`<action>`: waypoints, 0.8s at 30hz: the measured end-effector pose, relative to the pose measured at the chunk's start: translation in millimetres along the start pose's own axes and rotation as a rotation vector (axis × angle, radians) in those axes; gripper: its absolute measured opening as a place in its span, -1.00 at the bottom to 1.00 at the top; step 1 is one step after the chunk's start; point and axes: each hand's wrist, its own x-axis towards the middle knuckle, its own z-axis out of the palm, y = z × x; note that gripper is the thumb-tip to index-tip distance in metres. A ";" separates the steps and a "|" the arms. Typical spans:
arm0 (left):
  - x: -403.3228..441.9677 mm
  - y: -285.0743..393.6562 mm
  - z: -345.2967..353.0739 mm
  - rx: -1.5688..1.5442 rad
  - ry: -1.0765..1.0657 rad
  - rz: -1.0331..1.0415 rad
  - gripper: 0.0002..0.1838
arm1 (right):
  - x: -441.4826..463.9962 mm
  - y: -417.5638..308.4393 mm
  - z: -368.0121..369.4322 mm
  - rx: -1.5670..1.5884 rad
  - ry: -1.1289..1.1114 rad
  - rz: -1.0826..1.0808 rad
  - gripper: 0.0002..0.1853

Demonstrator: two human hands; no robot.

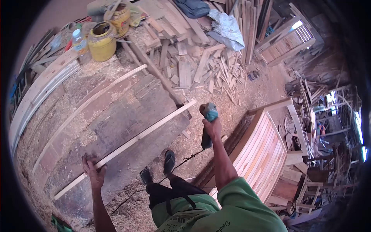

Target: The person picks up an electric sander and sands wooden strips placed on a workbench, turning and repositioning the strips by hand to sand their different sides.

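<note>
My left hand is at the near left part of a long, thin wooden strip, its thumb and fingers around the strip. The strip lies slantwise across a worn, dusty workbench, and its far end reaches the bench's right edge. Off that edge, my right hand grips a corded power tool that looks like an angle grinder, with a teal head and a dark body. The tool is held in the air, apart from the strip. Its black cord hangs down toward the floor near my feet.
A second strip lies farther back on the bench. Yellow buckets and a bottle stand at the back left. Wood offcuts are heaped beyond. To my right is a slatted wooden piece. Sawdust covers the floor.
</note>
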 end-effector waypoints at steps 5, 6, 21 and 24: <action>2.9 21.6 -8.8 -0.095 0.096 0.147 -0.56 | -90.3 4.9 -7.6 0.127 -0.097 0.027 -0.34; 6.0 16.0 -7.4 -0.126 0.069 0.146 -0.52 | -108.9 0.2 -6.9 0.173 -0.085 -0.020 -0.34; 32.9 0.5 -1.8 0.096 -0.252 -0.314 0.07 | -309.3 -151.1 109.0 -0.182 -0.474 -0.540 -0.33; 33.0 2.3 -4.8 0.072 -0.292 -0.315 0.04 | -319.2 -149.2 127.0 -0.166 -0.465 -0.582 -0.35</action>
